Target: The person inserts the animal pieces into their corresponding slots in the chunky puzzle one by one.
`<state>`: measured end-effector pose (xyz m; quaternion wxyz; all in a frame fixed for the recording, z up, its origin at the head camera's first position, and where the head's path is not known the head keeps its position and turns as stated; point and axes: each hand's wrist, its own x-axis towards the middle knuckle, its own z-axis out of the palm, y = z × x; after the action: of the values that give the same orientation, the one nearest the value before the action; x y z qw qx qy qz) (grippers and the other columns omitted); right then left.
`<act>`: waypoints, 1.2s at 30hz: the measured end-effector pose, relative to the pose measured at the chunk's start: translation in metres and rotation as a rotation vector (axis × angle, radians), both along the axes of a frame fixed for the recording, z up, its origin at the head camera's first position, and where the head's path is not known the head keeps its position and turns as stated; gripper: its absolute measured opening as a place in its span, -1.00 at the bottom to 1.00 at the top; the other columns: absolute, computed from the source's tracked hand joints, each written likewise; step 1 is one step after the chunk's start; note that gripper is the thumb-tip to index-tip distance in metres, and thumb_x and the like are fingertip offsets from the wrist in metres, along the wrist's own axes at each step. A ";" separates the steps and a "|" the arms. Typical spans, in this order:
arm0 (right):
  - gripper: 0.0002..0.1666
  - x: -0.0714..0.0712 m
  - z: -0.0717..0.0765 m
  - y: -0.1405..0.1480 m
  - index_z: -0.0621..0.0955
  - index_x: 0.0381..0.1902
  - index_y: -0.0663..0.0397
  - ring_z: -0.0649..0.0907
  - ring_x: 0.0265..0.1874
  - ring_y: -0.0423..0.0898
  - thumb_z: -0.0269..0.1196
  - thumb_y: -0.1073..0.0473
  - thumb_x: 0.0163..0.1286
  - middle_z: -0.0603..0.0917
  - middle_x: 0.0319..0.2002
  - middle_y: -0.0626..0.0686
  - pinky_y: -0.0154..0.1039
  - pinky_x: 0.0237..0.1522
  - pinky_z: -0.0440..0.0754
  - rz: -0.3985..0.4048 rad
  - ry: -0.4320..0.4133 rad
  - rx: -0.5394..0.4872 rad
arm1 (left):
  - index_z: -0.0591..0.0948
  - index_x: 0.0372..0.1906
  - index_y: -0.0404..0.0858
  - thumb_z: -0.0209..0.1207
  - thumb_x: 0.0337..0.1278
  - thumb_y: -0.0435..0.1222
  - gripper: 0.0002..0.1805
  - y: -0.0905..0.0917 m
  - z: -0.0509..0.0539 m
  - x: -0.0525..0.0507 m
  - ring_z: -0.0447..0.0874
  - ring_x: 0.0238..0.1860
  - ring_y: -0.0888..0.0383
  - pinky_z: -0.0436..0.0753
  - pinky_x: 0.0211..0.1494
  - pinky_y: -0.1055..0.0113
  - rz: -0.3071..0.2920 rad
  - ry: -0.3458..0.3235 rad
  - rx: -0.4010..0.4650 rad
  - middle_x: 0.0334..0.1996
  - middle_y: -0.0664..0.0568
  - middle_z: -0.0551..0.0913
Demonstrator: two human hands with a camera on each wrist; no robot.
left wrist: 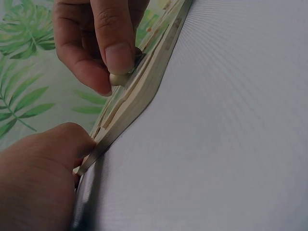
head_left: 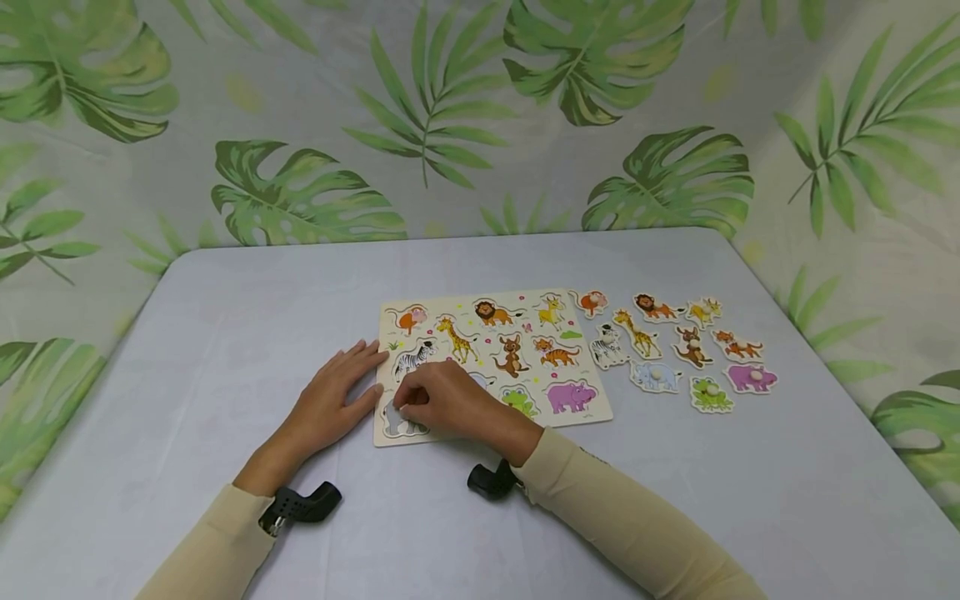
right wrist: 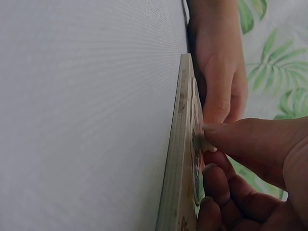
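Head view: right hand (head_left: pixel 453 402) pinches a grey piece's (head_left: pixel 393 421) knob (left wrist: pixel 118 80) at the board's (head_left: pixel 450 305) near-left corner; left hand (head_left: pixel 326 407), straight-fingered, touches the left edge.

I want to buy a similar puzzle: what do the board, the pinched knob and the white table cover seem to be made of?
Board: probably plywood or fibreboard with a smooth printed face; its bare edge is pale tan.
Knob: wood or plastic, cannot tell; it looks smooth, cream and rounded.
Table cover: likely matt woven cloth, judging by the fine texture close up.
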<state>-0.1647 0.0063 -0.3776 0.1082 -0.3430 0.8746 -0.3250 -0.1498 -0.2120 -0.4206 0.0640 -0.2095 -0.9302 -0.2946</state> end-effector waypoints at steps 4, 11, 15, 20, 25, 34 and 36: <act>-0.93 -0.001 0.000 0.000 0.75 -0.34 -0.04 0.56 -0.46 -0.37 0.36 0.24 0.25 0.65 -0.48 -0.26 -0.52 -0.37 0.53 0.004 -0.004 0.000 | 0.40 0.37 -0.20 0.12 0.33 -0.14 -0.45 0.000 -0.001 -0.001 0.07 0.47 -0.07 0.02 0.52 -0.01 0.002 -0.001 -0.006 0.42 -0.08 0.28; -0.93 -0.002 0.000 0.000 0.76 -0.33 -0.05 0.56 -0.47 -0.36 0.35 0.23 0.26 0.67 -0.46 -0.27 -0.50 -0.40 0.53 0.004 -0.002 -0.003 | 0.40 0.36 -0.21 0.13 0.33 -0.14 -0.45 -0.001 0.000 -0.001 0.07 0.47 -0.07 0.02 0.52 -0.01 0.001 0.004 0.002 0.42 -0.08 0.28; -0.93 -0.002 -0.001 0.000 0.76 -0.32 -0.06 0.55 -0.46 -0.36 0.35 0.21 0.27 0.67 -0.45 -0.27 -0.49 -0.39 0.52 0.007 -0.001 0.002 | 0.40 0.37 -0.21 0.12 0.34 -0.13 -0.45 0.000 0.000 0.000 0.07 0.47 -0.07 0.02 0.52 -0.01 0.002 -0.004 0.000 0.42 -0.08 0.28; -0.93 -0.001 0.000 0.000 0.76 -0.31 -0.05 0.55 -0.46 -0.36 0.35 0.20 0.27 0.68 -0.44 -0.27 -0.49 -0.39 0.52 0.011 0.006 0.002 | 0.40 0.36 -0.21 0.13 0.33 -0.14 -0.45 0.000 0.001 0.001 0.07 0.47 -0.07 0.02 0.52 -0.01 0.002 -0.002 0.004 0.42 -0.08 0.28; -0.93 -0.001 0.001 0.001 0.76 -0.31 -0.05 0.55 -0.45 -0.35 0.35 0.20 0.27 0.67 -0.44 -0.26 -0.49 -0.39 0.52 0.013 0.004 0.005 | 0.40 0.37 -0.21 0.12 0.34 -0.14 -0.45 0.000 0.001 0.000 0.07 0.48 -0.07 0.02 0.52 -0.01 0.002 -0.004 0.004 0.42 -0.08 0.28; -0.93 -0.001 0.000 0.000 0.76 -0.30 -0.04 0.55 -0.44 -0.35 0.35 0.21 0.27 0.68 -0.42 -0.24 -0.49 -0.38 0.51 0.022 0.016 0.002 | 0.40 0.36 -0.21 0.13 0.33 -0.14 -0.45 0.000 0.002 0.001 0.07 0.47 -0.07 0.03 0.52 -0.01 0.007 -0.005 -0.002 0.42 -0.08 0.28; -0.93 -0.001 0.000 0.000 0.76 -0.30 -0.04 0.55 -0.43 -0.35 0.35 0.20 0.27 0.69 -0.41 -0.24 -0.49 -0.38 0.51 0.024 0.018 0.005 | 0.40 0.37 -0.21 0.13 0.33 -0.15 -0.45 0.001 0.002 0.001 0.07 0.47 -0.07 0.02 0.52 -0.01 0.007 -0.010 -0.002 0.42 -0.08 0.28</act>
<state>-0.1657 0.0065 -0.3776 0.1048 -0.3561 0.8722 -0.3185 -0.1489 -0.2113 -0.4186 0.0603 -0.2048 -0.9315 -0.2945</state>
